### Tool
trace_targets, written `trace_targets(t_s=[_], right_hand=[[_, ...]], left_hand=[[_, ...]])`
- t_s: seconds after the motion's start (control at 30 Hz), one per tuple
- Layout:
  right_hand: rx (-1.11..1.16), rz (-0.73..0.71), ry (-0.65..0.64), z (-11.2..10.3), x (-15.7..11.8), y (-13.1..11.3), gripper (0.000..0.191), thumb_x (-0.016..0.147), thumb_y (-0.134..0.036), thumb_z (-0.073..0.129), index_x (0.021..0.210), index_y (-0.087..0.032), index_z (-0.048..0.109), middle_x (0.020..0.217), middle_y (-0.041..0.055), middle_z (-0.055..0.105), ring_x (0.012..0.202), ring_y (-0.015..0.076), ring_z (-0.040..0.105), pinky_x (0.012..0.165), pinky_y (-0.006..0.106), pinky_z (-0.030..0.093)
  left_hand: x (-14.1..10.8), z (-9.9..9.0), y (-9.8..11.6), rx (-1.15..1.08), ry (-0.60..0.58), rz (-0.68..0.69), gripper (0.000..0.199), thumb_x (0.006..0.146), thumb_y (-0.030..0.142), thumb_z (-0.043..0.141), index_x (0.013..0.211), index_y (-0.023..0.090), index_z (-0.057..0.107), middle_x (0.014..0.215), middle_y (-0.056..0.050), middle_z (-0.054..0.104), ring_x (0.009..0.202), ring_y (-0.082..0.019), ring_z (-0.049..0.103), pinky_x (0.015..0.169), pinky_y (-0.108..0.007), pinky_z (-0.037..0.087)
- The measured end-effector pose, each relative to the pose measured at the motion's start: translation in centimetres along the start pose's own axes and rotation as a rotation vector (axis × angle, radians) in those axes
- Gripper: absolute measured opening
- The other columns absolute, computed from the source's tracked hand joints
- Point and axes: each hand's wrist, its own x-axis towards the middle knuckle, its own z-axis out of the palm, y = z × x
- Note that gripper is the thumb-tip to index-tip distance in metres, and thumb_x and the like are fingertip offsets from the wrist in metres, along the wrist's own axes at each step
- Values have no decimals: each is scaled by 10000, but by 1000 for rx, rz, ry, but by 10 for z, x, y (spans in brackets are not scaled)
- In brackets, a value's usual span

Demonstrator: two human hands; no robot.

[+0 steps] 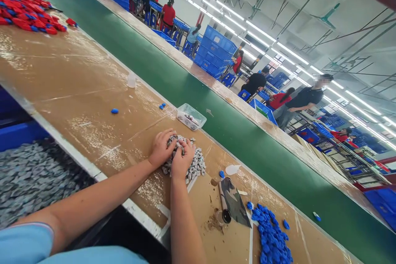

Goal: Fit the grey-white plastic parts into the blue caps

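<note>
A heap of small grey pieces (198,164) lies on the brown-covered table; their exact kind is too small to tell. My left hand (162,147) rests on the heap's left side with its fingers curled over some grey pieces. Close beside it, almost touching, my right hand (183,159) bends its fingers and thumb round pieces at the top of the heap. Just beyond my hands sits a clear plastic box (192,117) with small parts in it.
A blue bin (21,135) of grey pieces stands below the table edge at left. Blue pieces (272,235) and a camouflage cloth (233,200) lie at right; red-and-blue pieces (27,12) lie far left. A green conveyor belt (148,64) runs behind. Several people work beyond it.
</note>
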Motion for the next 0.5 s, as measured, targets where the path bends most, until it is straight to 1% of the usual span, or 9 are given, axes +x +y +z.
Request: trace_targets(t_s=[0.1, 0.17, 0.23, 0.33, 0.43, 0.5], right_hand=[[-48, -26, -82, -18, -5, -4, 280, 799, -176, 437, 876, -216, 703, 1138, 77, 659, 1227, 222, 473, 1092, 504, 226], [-22, -13, -87, -36, -14, -7, 261, 798, -205, 465, 889, -207, 709, 1162, 89, 648, 1250, 237, 454, 1076, 497, 265], [18, 6, -114, -61, -29, -10, 240, 803, -248, 494, 890, -203, 713, 1150, 98, 652, 1222, 241, 484, 1050, 474, 321], [52, 19, -160, -107, -58, -10, 210, 810, -277, 525, 867, -214, 717, 1066, 86, 678, 1078, 211, 588, 978, 408, 420], [14, 66, -125, -160, -88, -4, 205, 825, -277, 529, 881, -219, 718, 1071, 88, 675, 1034, 201, 612, 940, 384, 455], [-14, 118, -50, -193, -107, 6, 203, 819, -305, 549, 878, -214, 720, 1054, 98, 681, 1022, 213, 620, 912, 383, 477]], left_hand=[[4, 0, -6, 96, -5, -38, 292, 831, 324, 439, 990, 161, 621, 1145, -132, 635, 1129, -260, 546, 1002, -432, 375], [7, 1, -10, 113, -57, -40, 281, 821, 333, 438, 937, 166, 633, 1088, -119, 663, 1091, -257, 566, 1013, -432, 364], [9, 2, -11, 113, -121, -18, 283, 815, 353, 437, 899, 172, 638, 1040, -104, 682, 1055, -252, 578, 1023, -427, 354], [11, 2, -11, 105, -192, 24, 310, 813, 380, 430, 911, 170, 636, 1017, -95, 687, 1046, -244, 576, 1022, -409, 353], [10, 5, -9, 116, -208, 37, 321, 806, 389, 428, 928, 178, 636, 1012, -91, 687, 1039, -250, 570, 1017, -418, 346], [6, 9, -7, 124, -203, 38, 332, 799, 393, 429, 941, 179, 640, 1022, -99, 684, 1061, -264, 554, 1020, -430, 335]])
